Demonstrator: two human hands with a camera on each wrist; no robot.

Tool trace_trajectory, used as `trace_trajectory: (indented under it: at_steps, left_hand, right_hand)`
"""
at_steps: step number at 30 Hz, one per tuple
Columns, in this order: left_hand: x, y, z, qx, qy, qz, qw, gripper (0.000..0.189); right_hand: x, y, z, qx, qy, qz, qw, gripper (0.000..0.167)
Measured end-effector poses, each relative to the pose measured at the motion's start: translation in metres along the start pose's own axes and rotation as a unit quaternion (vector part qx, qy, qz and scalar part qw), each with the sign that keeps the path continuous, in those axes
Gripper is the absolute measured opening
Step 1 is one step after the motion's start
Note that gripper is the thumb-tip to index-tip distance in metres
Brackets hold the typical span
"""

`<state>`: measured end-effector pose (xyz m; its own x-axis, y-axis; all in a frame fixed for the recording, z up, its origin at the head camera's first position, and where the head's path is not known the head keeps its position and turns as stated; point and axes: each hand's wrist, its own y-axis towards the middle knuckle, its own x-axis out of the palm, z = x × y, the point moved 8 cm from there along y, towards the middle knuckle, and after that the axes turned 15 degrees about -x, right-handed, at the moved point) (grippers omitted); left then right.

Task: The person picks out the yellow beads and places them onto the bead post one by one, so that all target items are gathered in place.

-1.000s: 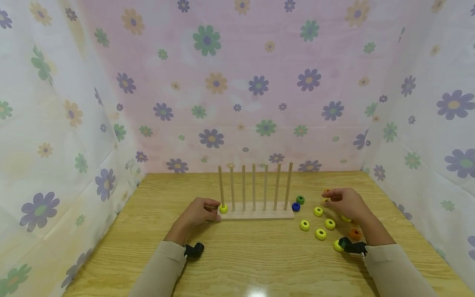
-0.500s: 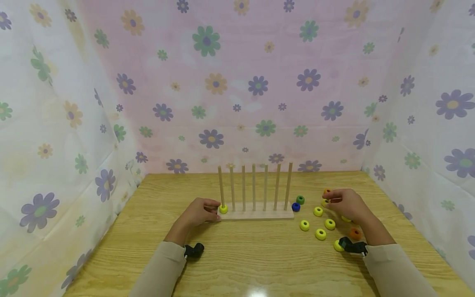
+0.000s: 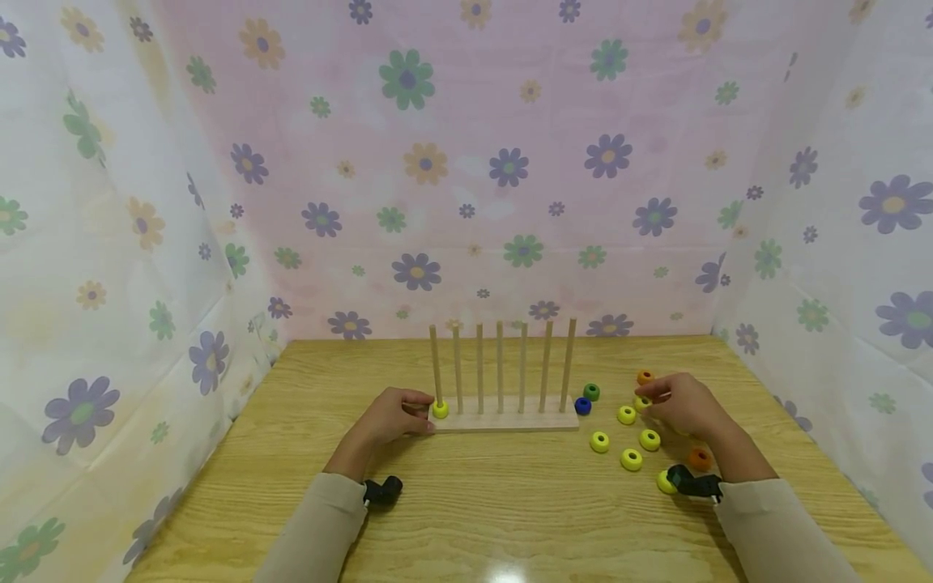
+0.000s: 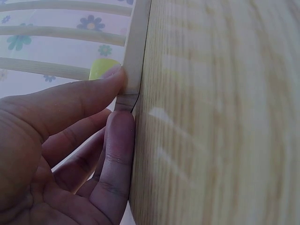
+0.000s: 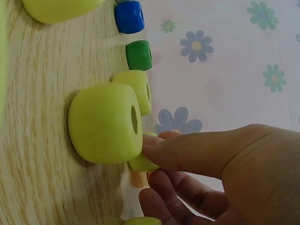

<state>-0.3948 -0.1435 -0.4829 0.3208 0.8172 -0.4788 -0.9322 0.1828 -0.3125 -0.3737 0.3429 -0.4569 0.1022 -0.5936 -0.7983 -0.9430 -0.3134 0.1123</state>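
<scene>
A wooden rack with a row of several upright pegs stands mid-table. One yellow bead sits at the foot of its leftmost peg. My left hand grips the left end of the rack's base, the thumb on top beside that bead in the left wrist view. Over at the right, my right hand pinches another yellow bead between thumb and fingers, low over the table. The thumb hides part of this bead in the right wrist view. A larger-looking yellow bead is nearer that camera.
Blue and green beads lie by the rack's right end. Several yellow beads are scattered around the right hand. One orange bead lies beyond its fingers, another near the wrist. Flowered cloth surrounds the table.
My right hand has lowered slightly, its thumb and fingers closing round the yellow bead. More of the far orange bead now shows. The left hand stays at the rack.
</scene>
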Motion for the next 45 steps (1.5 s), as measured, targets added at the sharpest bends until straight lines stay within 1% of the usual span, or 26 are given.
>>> trace_trajectory:
  at_steps: [4,12,25,33,38,45]
  left_hand:
    - [0.0001,0.0009,-0.001,-0.003,0.0,0.0,1.0,0.052]
    - [0.001,-0.0006,-0.0011,-0.006,-0.004,0.001,1.0,0.052]
    - [0.0006,-0.0008,0.0002,-0.015,-0.012,0.003,0.9998,0.051]
    - [0.0016,-0.0018,0.0009,-0.017,-0.007,0.003,0.9998,0.051]
    - [0.0009,-0.0026,0.0014,-0.015,-0.009,0.004,0.9998,0.051]
    - [0.0006,-0.0025,0.0006,-0.018,-0.01,0.008,0.9998,0.05]
  right_hand:
    - [0.0004,-0.0005,-0.0007,-0.003,-0.01,-0.006,0.9999,0.039]
    - [-0.0006,-0.0005,-0.0048,-0.004,-0.013,-0.007,0.9999,0.039]
    - [-0.0017,0.0008,0.0003,0.007,-0.021,0.006,0.9997,0.04]
    - [-0.0045,-0.0003,-0.0034,0.017,-0.021,0.008,0.9996,0.041]
    - [-0.005,-0.0007,-0.0067,0.016,-0.012,0.011,0.9997,0.039]
    - [-0.0079,-0.0006,-0.0092,0.008,-0.016,0.021,0.9996,0.04]
